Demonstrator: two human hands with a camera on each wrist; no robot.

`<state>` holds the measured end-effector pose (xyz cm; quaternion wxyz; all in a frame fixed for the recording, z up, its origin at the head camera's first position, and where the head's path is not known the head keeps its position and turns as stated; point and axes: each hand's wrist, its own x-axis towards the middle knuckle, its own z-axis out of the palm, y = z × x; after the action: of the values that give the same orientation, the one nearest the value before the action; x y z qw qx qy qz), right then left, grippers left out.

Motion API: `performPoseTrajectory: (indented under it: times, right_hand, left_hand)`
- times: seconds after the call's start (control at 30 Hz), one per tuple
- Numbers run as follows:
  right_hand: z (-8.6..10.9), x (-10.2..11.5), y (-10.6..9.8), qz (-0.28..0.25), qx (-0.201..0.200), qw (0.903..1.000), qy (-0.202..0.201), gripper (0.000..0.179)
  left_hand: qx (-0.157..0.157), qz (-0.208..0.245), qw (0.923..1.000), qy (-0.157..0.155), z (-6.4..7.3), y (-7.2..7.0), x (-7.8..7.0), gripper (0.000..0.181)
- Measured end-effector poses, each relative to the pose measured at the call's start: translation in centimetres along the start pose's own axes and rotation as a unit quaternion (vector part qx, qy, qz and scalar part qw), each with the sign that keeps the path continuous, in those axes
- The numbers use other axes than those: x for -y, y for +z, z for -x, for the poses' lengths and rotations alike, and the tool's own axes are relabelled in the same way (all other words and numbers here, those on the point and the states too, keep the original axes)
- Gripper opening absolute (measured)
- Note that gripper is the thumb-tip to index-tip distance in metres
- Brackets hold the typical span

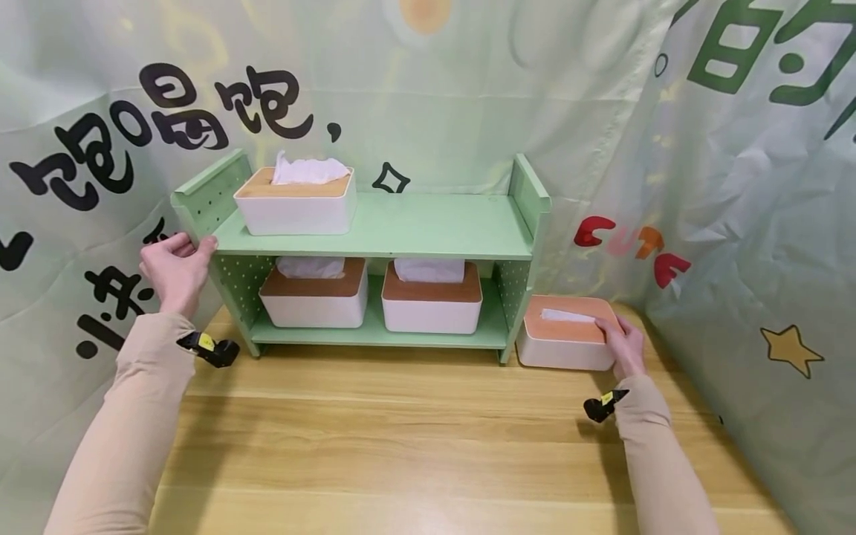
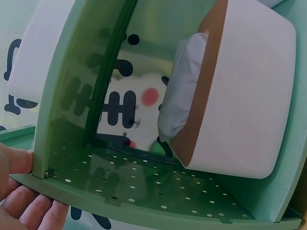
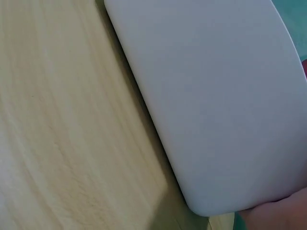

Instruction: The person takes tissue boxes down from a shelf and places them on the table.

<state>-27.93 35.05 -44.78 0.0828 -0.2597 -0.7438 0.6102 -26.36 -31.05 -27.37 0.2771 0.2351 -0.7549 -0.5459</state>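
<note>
A green two-tier shelf point(image 1: 428, 223) stands on the table, and my left hand point(image 1: 177, 267) grips its left side panel. In the left wrist view the thumb point(image 2: 17, 159) lies by the upper board and the fingers wrap behind the perforated panel point(image 2: 144, 184). Right of the shelf, a white tissue box point(image 1: 565, 349) with a brown lid rests on the table, a strip of tissue showing in its slot. My right hand point(image 1: 627, 345) holds this box by its right end. Its white side point(image 3: 206, 105) fills much of the right wrist view, where most of the hand is hidden.
One tissue box point(image 1: 297, 212) sits at the left of the upper tier. Two more, a left box point(image 1: 314, 308) and a right box point(image 1: 433, 313), stand on the lower tier. Printed cloth point(image 1: 435, 111) hangs behind and at both sides of the wooden table point(image 1: 401, 438).
</note>
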Motion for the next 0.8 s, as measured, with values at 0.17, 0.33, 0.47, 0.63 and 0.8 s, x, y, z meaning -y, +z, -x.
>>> performPoseTrajectory:
  times: [0.17, 0.33, 0.47, 0.63, 0.8]
  right_hand:
    - [-0.5, 0.2, 0.0, -0.002, 0.008, 1.0, -0.002, 0.073]
    - [-0.9, 0.5, 0.3, 0.001, 0.009, 0.9999, -0.01, 0.069]
    - [-1.3, 0.5, 0.3, 0.001, 0.01, 0.9999, -0.008, 0.068]
    - [-1.5, 0.5, 0.2, -0.005, 0.013, 0.9999, -0.005, 0.07]
    - [-1.6, 0.5, 0.3, -0.004, 0.016, 0.9999, -0.005, 0.07]
  left_hand:
    - [-0.002, -0.003, 1.0, 0.006, 0.1, 0.0, 0.0, 0.048]
    - [-0.005, -0.002, 1.0, 0.002, 0.2, 0.0, -0.2, 0.049]
    - [-0.005, 0.0, 1.0, -0.004, 0.2, -0.1, -0.2, 0.049]
    - [-0.002, -0.003, 1.0, 0.002, 0.2, 0.0, -0.1, 0.048]
    - [-0.002, 0.0, 1.0, 0.003, 0.2, 0.0, -0.1, 0.048]
